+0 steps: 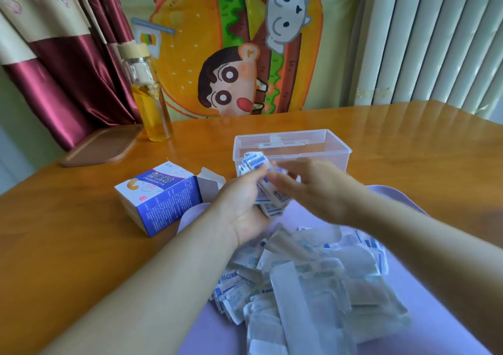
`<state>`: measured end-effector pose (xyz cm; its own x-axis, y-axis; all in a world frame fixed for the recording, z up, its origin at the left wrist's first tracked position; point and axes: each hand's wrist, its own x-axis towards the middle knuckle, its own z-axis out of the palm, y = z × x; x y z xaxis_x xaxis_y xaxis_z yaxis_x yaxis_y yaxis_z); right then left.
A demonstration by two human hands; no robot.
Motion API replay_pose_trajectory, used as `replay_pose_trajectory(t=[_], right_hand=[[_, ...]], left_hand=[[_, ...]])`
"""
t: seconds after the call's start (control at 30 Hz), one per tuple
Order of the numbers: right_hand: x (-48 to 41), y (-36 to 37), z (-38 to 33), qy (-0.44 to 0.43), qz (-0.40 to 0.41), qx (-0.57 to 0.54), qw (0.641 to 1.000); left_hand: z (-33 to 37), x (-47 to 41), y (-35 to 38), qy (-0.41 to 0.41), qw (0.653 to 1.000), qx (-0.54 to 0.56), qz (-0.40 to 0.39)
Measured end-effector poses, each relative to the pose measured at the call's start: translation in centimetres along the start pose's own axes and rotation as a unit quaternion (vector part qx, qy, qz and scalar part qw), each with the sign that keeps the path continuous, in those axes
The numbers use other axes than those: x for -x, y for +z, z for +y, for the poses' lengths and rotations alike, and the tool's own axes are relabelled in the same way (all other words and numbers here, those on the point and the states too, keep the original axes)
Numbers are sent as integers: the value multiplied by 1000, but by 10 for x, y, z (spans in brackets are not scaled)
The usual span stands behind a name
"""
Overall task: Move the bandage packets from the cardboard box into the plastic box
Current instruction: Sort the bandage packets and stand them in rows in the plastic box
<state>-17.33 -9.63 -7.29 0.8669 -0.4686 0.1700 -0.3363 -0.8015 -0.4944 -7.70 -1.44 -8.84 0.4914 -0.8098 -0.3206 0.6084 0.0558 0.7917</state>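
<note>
Gripping bandage packets [272,203] in L hand [243,207] near plastic box [337,142] — touching stack top w/ R hand [313,188], grasp blurred.

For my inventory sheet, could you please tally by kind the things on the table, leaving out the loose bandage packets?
Cardboard box: 1
Plastic box: 1
Bottle: 1
Wooden board: 1
Purple tray: 1
Total: 5
</note>
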Motion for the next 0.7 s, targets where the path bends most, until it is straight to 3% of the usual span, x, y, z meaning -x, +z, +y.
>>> replay_pose_trajectory(t=[0.17,0.27,0.53,0.7], right_hand=[[-1,-16,-11,-96,-105,124,982],[-9,-9,-17,-137,-85,165,973],[-25,-16,-32,-166,-49,213,962],[-20,-31,-41,-150,-81,170,971]], left_hand=[[12,2,0,-12,999,15,-26],[14,5,1,-14,994,-72,-81],[28,12,-9,31,974,-158,-157],[31,14,-14,66,952,-259,-148]])
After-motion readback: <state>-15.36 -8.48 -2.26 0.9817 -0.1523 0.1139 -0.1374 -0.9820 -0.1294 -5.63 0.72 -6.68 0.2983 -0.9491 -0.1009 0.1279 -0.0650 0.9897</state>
